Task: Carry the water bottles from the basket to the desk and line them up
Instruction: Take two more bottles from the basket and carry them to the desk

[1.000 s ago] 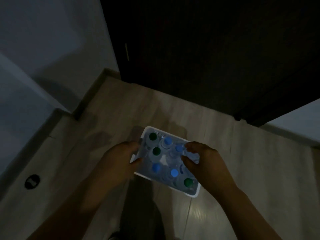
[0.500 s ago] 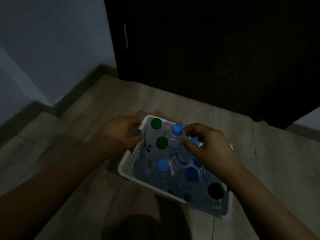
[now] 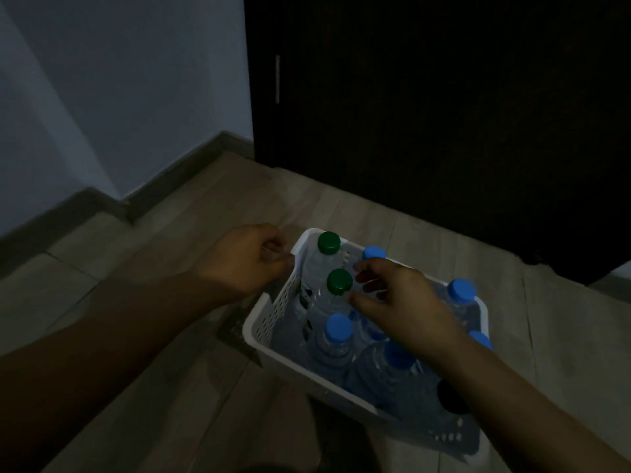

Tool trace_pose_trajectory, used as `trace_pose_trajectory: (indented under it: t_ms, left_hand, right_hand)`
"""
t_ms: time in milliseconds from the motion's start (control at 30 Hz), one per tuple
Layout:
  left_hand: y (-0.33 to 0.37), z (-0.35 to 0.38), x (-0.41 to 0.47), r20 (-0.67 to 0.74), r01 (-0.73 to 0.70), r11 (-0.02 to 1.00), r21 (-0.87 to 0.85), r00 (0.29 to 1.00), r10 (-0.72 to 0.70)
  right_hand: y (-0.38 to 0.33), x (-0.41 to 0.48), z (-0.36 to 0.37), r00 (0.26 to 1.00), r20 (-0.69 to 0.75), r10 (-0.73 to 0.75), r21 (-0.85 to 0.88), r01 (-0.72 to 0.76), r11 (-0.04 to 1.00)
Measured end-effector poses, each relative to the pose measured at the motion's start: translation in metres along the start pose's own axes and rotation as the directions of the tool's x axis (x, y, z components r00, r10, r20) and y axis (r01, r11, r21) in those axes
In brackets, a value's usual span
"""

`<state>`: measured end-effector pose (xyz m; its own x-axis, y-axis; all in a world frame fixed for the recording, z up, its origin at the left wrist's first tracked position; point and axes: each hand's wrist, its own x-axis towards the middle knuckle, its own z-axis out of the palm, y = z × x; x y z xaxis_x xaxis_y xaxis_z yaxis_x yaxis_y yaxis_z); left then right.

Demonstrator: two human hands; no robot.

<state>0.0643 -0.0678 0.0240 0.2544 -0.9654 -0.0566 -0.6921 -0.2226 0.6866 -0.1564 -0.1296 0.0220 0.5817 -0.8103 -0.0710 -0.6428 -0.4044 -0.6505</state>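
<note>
While bottles (image 3: 336, 339) crowd the basket (image 3: 269, 322), a dark door (image 3: 426, 114) stands beyond.

- The basket (image 3: 259, 322) is showing white, its walls carrying rows of small punched holes.
- The water bottles (image 3: 333, 351) are looking clear and colourless.
- Two green caps (image 3: 328, 242) are topping bottles at the far left; blue caps (image 3: 338, 327) are topping several others; one dark cap (image 3: 450, 396) is looking near black.
- The floor (image 3: 170, 387) is showing grey-brown wood-grain planks.
- The wall (image 3: 119, 80) is reading pale blue-grey, the skirting (image 3: 191, 165) dark grey.
- The door (image 3: 444, 97) is appearing almost black.
</note>
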Motion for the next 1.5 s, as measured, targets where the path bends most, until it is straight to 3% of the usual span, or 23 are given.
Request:
trace_pose_trajectory:
  t_ms: [267,500,900,1100,1333,1500]
  left_hand:
    - [-0.01,0.007,-0.001,-0.03,0.017,0.998,-0.065,0.999,-0.019]
    - [-0.013,0.014,0.009,-0.059,-0.005,0.997,-0.078,0.998,0.001]
    - [-0.006,0.05,0.043,-0.087,-0.096,0.953,-0.289,0.993,0.074]
    - [0.0,0.062,0.046,-0.09,-0.16,0.953,-0.256,0.986,0.142]
    - [0.007,0.08,0.052,-0.104,-0.082,0.929,-0.36,0.993,0.048]
    - [0.002,0.087,0.047,-0.165,-0.087,0.891,-0.445,0.986,0.014]
  right_hand:
    - [0.001,0.013,0.019,0.999,0.037,0.013,-0.005,-0.013,1.0]
    - [0.008,0.009,0.019,0.999,-0.032,-0.025,-0.094,0.022,0.995]
    - [-0.001,-0.019,-0.007,0.939,-0.341,-0.037,0.255,0.13,0.958]
    - [-0.016,-0.032,-0.024,0.879,-0.477,-0.013,0.481,0.274,0.833]
    - [-0.035,-0.036,-0.037,0.788,-0.612,0.056,0.573,0.394,0.719]
    - [-0.035,-0.041,-0.046,0.768,-0.636,0.079,0.565,0.393,0.725]
